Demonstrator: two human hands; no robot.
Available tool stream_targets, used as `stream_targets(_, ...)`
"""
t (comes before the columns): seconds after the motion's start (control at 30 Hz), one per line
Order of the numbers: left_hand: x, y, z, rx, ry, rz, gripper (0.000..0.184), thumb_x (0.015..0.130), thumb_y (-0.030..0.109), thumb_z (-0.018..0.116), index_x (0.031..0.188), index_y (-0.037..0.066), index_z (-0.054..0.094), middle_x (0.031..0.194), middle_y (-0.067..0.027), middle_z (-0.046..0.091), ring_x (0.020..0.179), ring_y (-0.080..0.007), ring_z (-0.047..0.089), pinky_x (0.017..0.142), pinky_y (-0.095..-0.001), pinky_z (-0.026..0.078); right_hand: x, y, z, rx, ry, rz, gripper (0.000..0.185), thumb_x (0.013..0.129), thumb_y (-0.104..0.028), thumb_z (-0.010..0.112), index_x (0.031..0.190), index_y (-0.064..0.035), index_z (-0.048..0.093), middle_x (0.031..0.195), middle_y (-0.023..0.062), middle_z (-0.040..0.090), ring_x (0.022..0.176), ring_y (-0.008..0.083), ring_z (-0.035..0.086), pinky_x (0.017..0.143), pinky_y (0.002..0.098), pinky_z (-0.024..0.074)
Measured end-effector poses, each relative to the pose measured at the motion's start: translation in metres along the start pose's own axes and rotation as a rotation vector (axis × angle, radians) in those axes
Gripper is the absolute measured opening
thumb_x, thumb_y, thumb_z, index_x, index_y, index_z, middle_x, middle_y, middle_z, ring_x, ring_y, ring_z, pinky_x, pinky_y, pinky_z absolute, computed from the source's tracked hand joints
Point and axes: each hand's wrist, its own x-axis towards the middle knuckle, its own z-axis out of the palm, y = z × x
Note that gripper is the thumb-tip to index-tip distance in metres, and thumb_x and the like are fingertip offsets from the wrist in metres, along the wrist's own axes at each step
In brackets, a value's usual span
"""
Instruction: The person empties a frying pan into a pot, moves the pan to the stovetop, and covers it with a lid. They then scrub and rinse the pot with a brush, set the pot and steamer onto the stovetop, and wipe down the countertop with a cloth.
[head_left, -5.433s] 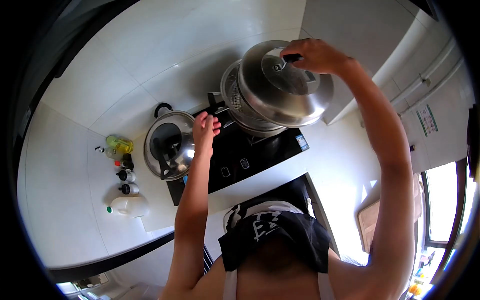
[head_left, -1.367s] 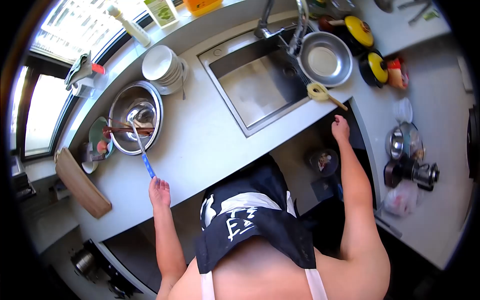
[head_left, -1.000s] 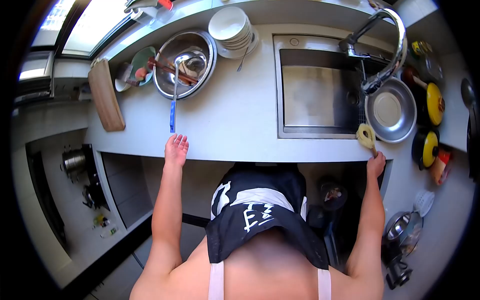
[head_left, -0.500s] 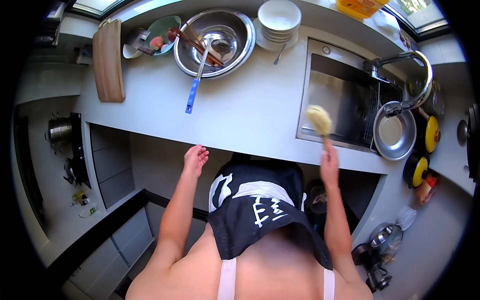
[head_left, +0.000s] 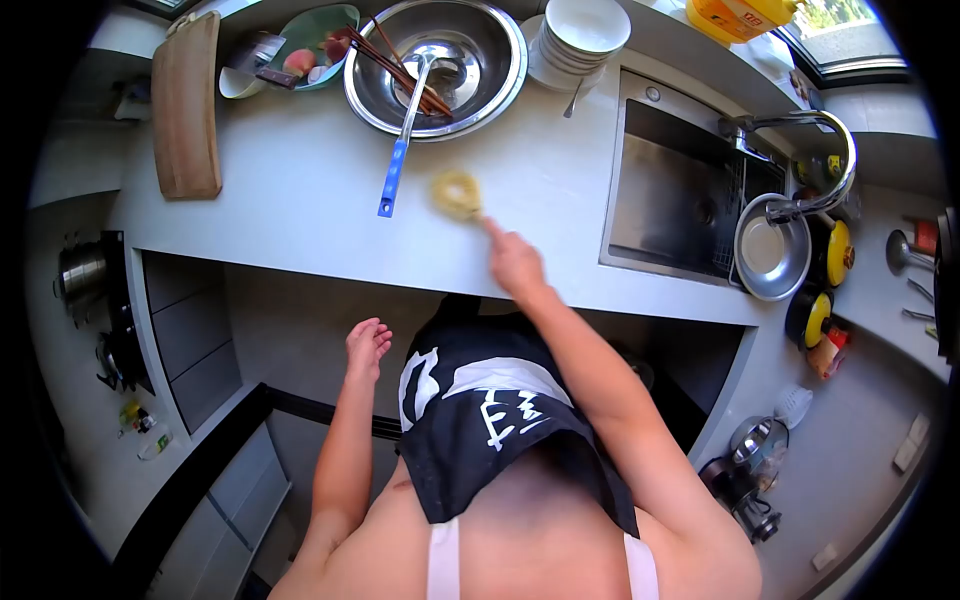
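Observation:
My right hand [head_left: 516, 266] is closed round the handle of a dish brush [head_left: 457, 195] with a round, pale yellow head. The brush is over the white counter, its head a little blurred; whether it touches the surface I cannot tell. Beyond it stands a large steel bowl [head_left: 500, 105] holding several brown chopsticks [head_left: 388, 58] and a ladle with a blue handle [head_left: 395, 178] that sticks out over the rim. My left hand [head_left: 369, 342] hangs in front of the counter's edge, holding nothing, its fingers loosely bent and apart.
A steel sink [head_left: 660, 190] with a curved tap [head_left: 850, 150] lies to the right, a metal basin [head_left: 790, 262] beside it. Stacked white bowls [head_left: 588, 28] stand at the back. On the left are a wooden cutting board [head_left: 187, 120] and a green bowl [head_left: 325, 35] with peaches.
My right hand has carried the dish brush left, from the sink's front edge to the middle of the counter. My left hand has shifted slightly; the view has moved a little.

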Motion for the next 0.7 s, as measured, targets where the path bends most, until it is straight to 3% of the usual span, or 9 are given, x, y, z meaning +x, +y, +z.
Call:
stream_targets(0.1,0.006,0.000,0.007,0.005,-0.027,0.001,0.022,0.097,0.018,0.056,0.115,0.006,0.059,0.094,-0.0052,0.064,0.081,-0.0155,0.064,0.068,-0.0283,0.052,-0.022,0.125,-0.070,0.092,0.280,0.272,0.043,0.090,-0.013,0.052,0.133,-0.0127,0.056,0.088,0.0235,0.066,0.082,0.0422,0.063,0.074,0.0487,0.0502)
stream_targets(0.13,0.007,0.002,0.010,0.009,-0.042,0.010,0.022,0.097,0.018,0.056,0.115,0.006,0.059,0.095,-0.0054,0.064,0.081,-0.0156,0.064,0.068,-0.0283,0.052,-0.025,0.157,-0.099,0.115,0.250,0.503,0.041,0.090,-0.015,0.052,0.130,-0.0070,0.058,0.096,0.0261,0.067,0.090,0.0418,0.064,0.078,0.0464,0.0509)
stream_targets(0.17,0.006,0.004,0.013,0.006,-0.043,0.010,0.022,0.097,0.018,0.056,0.115,0.006,0.059,0.095,-0.0054,0.064,0.081,-0.0156,0.064,0.068,-0.0283,0.052,-0.041,0.239,-0.099,0.082,0.276,0.548,0.039,0.091,-0.015,0.052,0.128,-0.0045,0.060,0.104,0.0262,0.067,0.097,0.0411,0.065,0.083,0.0456,0.0512)
stream_targets(0.23,0.003,0.011,0.023,0.002,-0.087,0.044,0.022,0.097,0.017,0.055,0.115,0.005,0.058,0.095,-0.0058,0.064,0.081,-0.0158,0.064,0.069,-0.0284,0.053,-0.055,0.223,-0.133,-0.063,0.460,0.514,0.039,0.092,-0.016,0.052,0.129,-0.0066,0.059,0.107,0.0236,0.068,0.098,0.0410,0.065,0.084,0.0449,0.0514)
stream_targets(0.37,-0.002,0.017,0.037,0.028,-0.103,0.079,0.023,0.097,0.016,0.054,0.116,0.004,0.058,0.096,-0.0063,0.064,0.082,-0.0160,0.064,0.069,-0.0285,0.053,-0.041,0.127,-0.132,0.052,0.445,0.388,0.040,0.093,-0.019,0.051,0.131,-0.0109,0.059,0.109,0.0208,0.068,0.097,0.0406,0.065,0.084,0.0455,0.0516)
stream_targets(0.43,0.001,0.014,0.037,0.041,-0.109,0.054,0.023,0.098,0.017,0.054,0.117,0.004,0.058,0.097,-0.0066,0.064,0.083,-0.0160,0.064,0.070,-0.0287,0.053,-0.026,0.078,-0.093,0.069,0.376,0.238,0.038,0.090,-0.018,0.054,0.127,-0.0175,0.062,0.100,0.0204,0.069,0.091,0.0402,0.065,0.080,0.0465,0.0521)
stream_targets(0.6,-0.003,0.015,0.035,0.048,-0.089,0.050,0.024,0.098,0.017,0.054,0.118,0.004,0.058,0.097,-0.0066,0.064,0.083,-0.0157,0.064,0.069,-0.0279,0.053,0.017,-0.064,-0.024,0.011,0.126,-0.200,0.040,0.085,-0.012,0.057,0.125,-0.0194,0.061,0.084,0.0121,0.060,0.064,0.0344,0.063,0.059,0.0468,0.0533)
stream_targets(0.7,-0.006,0.015,0.033,0.068,-0.071,0.047,0.024,0.098,0.016,0.054,0.118,0.004,0.058,0.097,-0.0065,0.064,0.082,-0.0157,0.064,0.068,-0.0275,0.053,0.048,-0.075,-0.008,-0.094,0.020,-0.230,0.043,0.086,-0.012,0.054,0.127,-0.0218,0.059,0.086,0.0130,0.061,0.067,0.0337,0.064,0.060,0.0459,0.0537)
